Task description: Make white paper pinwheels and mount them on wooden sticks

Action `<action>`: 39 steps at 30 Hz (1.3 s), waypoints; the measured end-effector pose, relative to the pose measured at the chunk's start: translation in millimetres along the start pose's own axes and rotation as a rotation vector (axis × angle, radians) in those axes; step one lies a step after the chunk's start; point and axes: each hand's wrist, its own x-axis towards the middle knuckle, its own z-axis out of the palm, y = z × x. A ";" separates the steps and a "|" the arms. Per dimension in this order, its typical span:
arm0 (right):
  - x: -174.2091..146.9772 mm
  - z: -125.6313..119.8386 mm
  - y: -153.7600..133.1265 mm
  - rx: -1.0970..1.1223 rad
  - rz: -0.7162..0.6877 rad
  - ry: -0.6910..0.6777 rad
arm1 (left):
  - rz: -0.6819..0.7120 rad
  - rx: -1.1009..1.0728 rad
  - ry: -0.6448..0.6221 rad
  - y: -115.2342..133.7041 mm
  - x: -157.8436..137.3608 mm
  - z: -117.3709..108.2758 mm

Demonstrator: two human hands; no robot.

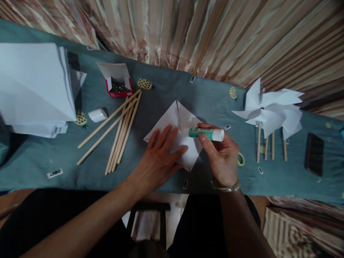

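While slit paper (168, 121) is pressed by the left hand (160, 152), fingers outspread, a glue stick (212, 134) is gripped by the right hand (222, 154); pinwheels (271, 116) are mounted, dowels (129, 127) left bare.

- And on the glue stick (209, 134), there's pale lettering on the green sleeve, too blurred to read!
- Down on the tablecloth (88, 181), little black-and-white printed tags (54, 173), letters smeared!
- Red box (120, 94): a pale mark up front, illegible!
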 end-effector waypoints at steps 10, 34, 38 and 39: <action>-1.3 4.9 7.0 -0.239 -0.007 -0.032 | -0.005 -0.023 0.019 0.5 -1.1 3.0; 2.2 12.3 4.1 -0.543 -0.252 -0.091 | -0.027 -0.054 -0.008 4.8 2.5 -2.9; 1.1 11.7 2.2 -0.566 -0.260 -0.110 | -0.033 -0.054 -0.009 4.7 2.0 -2.6; 0.8 11.6 1.5 -0.575 -0.263 -0.116 | -0.033 -0.052 -0.014 4.7 2.0 -2.6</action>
